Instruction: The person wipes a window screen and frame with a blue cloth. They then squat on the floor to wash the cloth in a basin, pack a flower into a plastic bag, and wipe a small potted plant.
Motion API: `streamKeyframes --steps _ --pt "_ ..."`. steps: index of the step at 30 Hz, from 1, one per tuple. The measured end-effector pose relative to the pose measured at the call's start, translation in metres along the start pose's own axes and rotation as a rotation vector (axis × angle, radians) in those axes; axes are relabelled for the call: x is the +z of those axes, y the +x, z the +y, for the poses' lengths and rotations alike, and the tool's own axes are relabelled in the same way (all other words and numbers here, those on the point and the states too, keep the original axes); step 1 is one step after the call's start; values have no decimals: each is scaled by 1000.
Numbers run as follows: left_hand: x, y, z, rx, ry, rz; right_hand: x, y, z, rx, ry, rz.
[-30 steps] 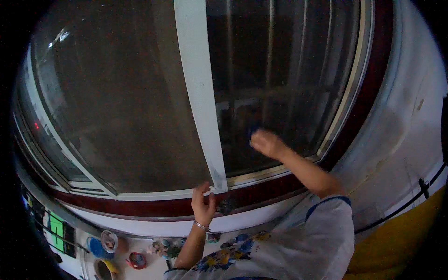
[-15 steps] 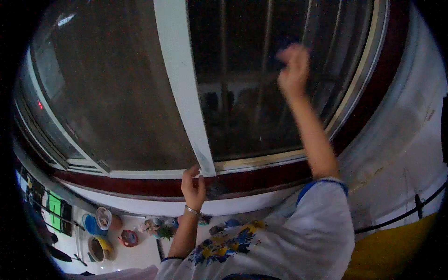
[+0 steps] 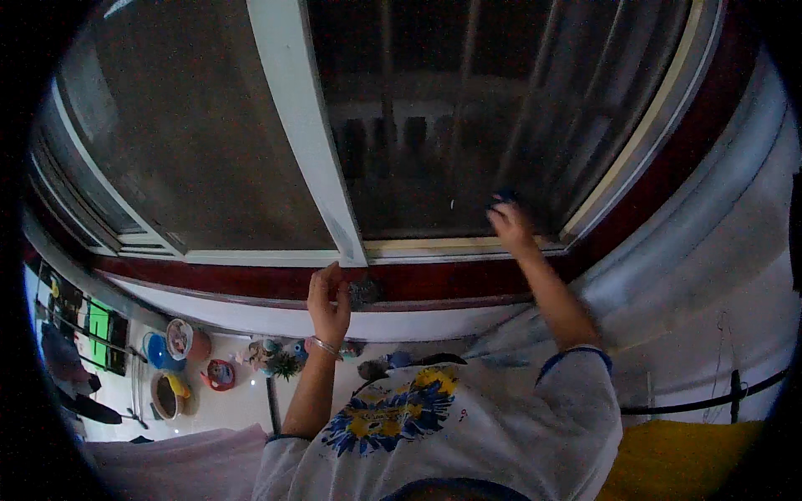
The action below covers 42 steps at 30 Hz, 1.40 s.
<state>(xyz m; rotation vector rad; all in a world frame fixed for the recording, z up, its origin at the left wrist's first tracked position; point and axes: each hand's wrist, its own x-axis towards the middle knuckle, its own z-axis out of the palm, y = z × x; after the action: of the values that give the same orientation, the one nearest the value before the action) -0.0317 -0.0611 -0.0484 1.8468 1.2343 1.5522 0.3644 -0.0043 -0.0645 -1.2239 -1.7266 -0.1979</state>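
My right hand presses a small dark blue cloth against the glass of the right window pane, low down near the yellowish bottom rail. My left hand rests with its fingers up against the dark red sill, just under the foot of the white centre post. A bracelet sits on that wrist. A small dark object lies on the sill beside the left hand; what it is I cannot tell. My white shirt with a blue and yellow print fills the lower middle.
Below the window a white ledge carries bowls, a cup, a small plant and small figures. A white wall with a black cable is at the right, with a yellow surface beneath it.
My right hand rose high up the right pane with the cloth, then came down to the pane's lower edge. My left hand stayed at the sill.
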Motion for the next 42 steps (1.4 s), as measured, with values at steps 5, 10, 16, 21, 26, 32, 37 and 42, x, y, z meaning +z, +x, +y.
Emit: streamKeyframes --steps 5,10,16,21,26,32,37,42 --pt "28 8 18 134 35 -59 116 50 -88 -660 -50 -281" --pt "17 0 -1 113 70 -56 105 3 -44 -464 -4 -388" --pt "-4 -12 -20 -49 139 13 102 -24 -30 -548 -104 -367" --pt "15 0 -17 47 109 -40 186 1 -103 -591 -3 -486" --pt "8 -4 -31 142 284 -33 87 -22 -47 -35 146 -586" --pt "17 -11 -54 -70 -12 -49 -45 -107 85 591 -257 164" --pt "39 8 -37 -23 -81 -90 10 -87 32 600 -340 470" --pt "57 21 -24 36 -110 -145 52 -107 22 503 -111 200"
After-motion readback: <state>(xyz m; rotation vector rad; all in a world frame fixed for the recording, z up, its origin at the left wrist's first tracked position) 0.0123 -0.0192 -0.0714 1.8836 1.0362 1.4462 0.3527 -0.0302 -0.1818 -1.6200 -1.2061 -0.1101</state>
